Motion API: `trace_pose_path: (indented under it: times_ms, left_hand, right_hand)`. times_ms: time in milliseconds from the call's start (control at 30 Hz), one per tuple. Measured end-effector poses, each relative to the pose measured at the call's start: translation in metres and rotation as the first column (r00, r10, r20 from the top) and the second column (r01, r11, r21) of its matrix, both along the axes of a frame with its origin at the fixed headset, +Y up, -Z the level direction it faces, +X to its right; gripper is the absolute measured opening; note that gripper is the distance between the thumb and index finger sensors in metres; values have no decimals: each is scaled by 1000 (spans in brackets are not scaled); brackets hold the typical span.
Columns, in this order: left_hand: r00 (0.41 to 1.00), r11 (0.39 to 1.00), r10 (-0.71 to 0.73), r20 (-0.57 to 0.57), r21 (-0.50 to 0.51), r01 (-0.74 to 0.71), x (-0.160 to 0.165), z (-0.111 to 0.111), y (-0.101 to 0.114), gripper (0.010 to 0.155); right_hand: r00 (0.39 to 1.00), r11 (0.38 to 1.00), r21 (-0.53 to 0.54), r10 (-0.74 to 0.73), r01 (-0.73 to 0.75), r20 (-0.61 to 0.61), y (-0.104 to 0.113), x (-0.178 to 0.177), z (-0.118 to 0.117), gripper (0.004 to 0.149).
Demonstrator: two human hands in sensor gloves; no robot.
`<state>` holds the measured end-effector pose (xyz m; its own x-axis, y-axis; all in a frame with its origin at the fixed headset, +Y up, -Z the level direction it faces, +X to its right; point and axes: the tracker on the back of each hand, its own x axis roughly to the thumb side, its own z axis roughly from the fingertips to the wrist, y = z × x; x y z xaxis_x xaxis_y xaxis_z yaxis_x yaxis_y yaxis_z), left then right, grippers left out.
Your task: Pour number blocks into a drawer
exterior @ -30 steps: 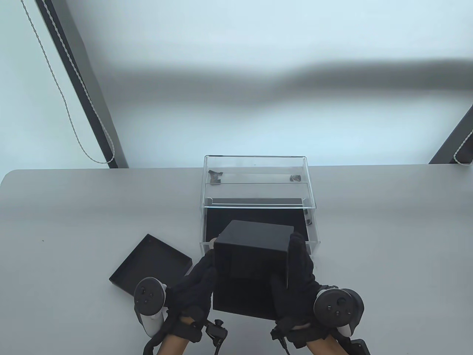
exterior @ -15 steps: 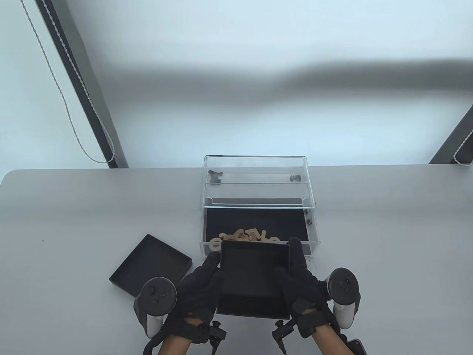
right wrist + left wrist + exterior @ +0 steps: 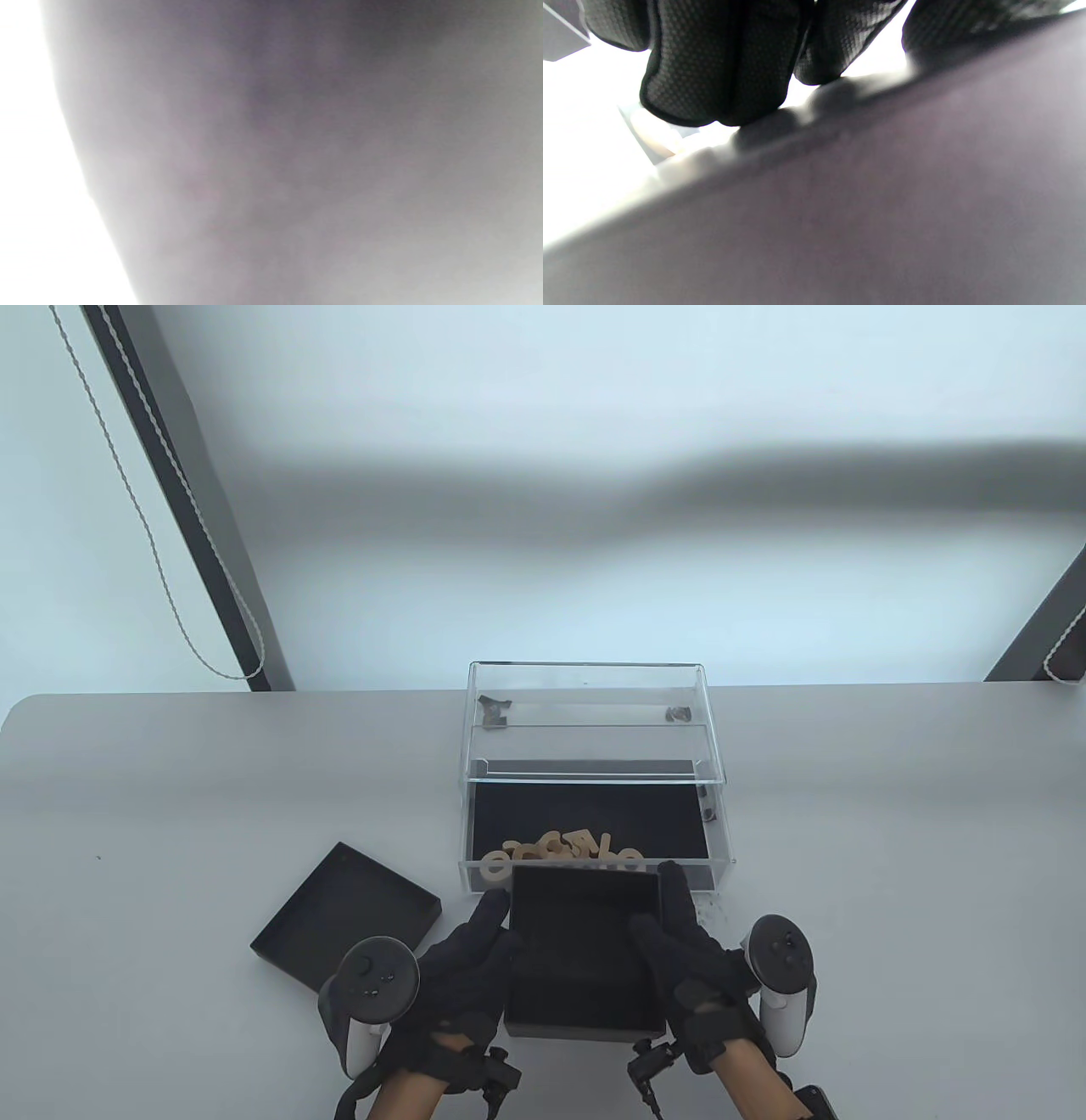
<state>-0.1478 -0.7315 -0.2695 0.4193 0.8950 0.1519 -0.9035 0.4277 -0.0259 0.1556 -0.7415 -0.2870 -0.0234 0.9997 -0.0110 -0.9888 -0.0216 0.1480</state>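
Both hands hold an open black box (image 3: 584,950), upright and empty inside, just in front of the pulled-out drawer (image 3: 594,814) of a clear acrylic case. My left hand (image 3: 462,959) grips the box's left side and my right hand (image 3: 687,950) its right side. Several wooden number blocks (image 3: 560,850) lie in a heap at the front of the drawer's black floor. In the left wrist view my fingers (image 3: 721,67) press on the box's blurred dark wall (image 3: 882,203). The right wrist view shows only a blurred grey surface.
The box's black lid (image 3: 344,912) lies on the grey table (image 3: 170,814) left of my left hand. The clear case (image 3: 585,704) stands behind the drawer, at the table's far edge. A window blind cord (image 3: 153,534) hangs behind.
The box was tipped over the drawer a second ago. The blocks have fallen into the drawer, and both hands have turned the box upright and drawn it back toward me.
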Motion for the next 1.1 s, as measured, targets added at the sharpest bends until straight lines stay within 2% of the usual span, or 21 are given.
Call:
trace_pose_path:
  times_ms: [333, 567, 667, 733, 900, 1100]
  left_hand:
    - [998, 992, 53, 16, -111, -51, -5, -8, -18, 74]
    - [999, 996, 27, 17, -91, -26, -8, -10, -16, 72]
    - [1000, 997, -27, -6, -71, 27, -14, -12, -13, 70]
    - [992, 992, -118, -45, -47, 116, -23, -14, -12, 70]
    - [940, 949, -316, -131, -50, 312, -45, -17, -14, 69]
    - [917, 938, -346, -198, -77, 337, -62, -20, -18, 69]
  right_hand:
    - [998, 999, 13, -36, 36, -48, -11, 3, -8, 77]
    - [999, 999, 18, -35, 35, -41, -10, 4, -8, 77]
    - [998, 999, 19, -43, 43, -37, -9, 5, -8, 76]
    - [998, 999, 25, -46, 47, -32, -8, 6, -8, 76]
    - [999, 999, 31, -43, 44, -22, -6, 9, -8, 76]
    - [999, 999, 24, -45, 46, -18, -6, 11, -8, 76]
